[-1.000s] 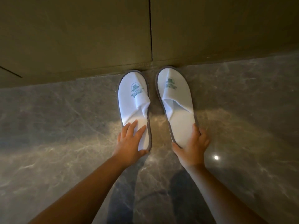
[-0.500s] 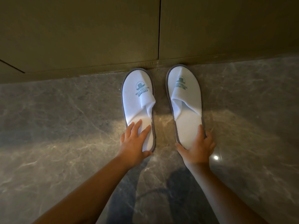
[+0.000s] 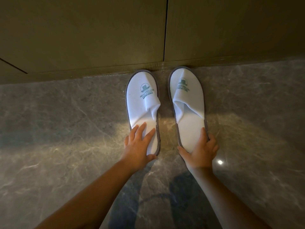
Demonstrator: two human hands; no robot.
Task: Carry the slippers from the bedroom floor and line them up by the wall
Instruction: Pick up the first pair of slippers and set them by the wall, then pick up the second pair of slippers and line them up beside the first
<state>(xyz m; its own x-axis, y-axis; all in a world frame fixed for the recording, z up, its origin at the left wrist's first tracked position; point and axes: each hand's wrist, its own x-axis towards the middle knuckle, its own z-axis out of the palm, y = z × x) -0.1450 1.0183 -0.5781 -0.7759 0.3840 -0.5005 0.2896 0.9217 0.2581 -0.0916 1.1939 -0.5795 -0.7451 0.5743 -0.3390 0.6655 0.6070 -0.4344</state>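
Two white hotel slippers with grey edging and a green logo lie side by side on the marble floor, toes touching the base of the wall [image 3: 99,38]. My left hand [image 3: 138,146] rests flat on the heel of the left slipper [image 3: 142,103], fingers spread over the insole and thumb at the heel edge. My right hand [image 3: 200,150] cups the heel of the right slipper [image 3: 188,103], thumb on its left rim and fingers along its right rim.
The olive-brown wall panels have a vertical seam [image 3: 165,30] just above the gap between the slippers. Grey veined marble floor [image 3: 66,129] stretches to both sides, with a bright light reflection [image 3: 220,162] beside my right hand.
The right slipper has straightened from a slant until it lies parallel to the left one, and both hands have stayed on the heels. The camera view has shifted a little.
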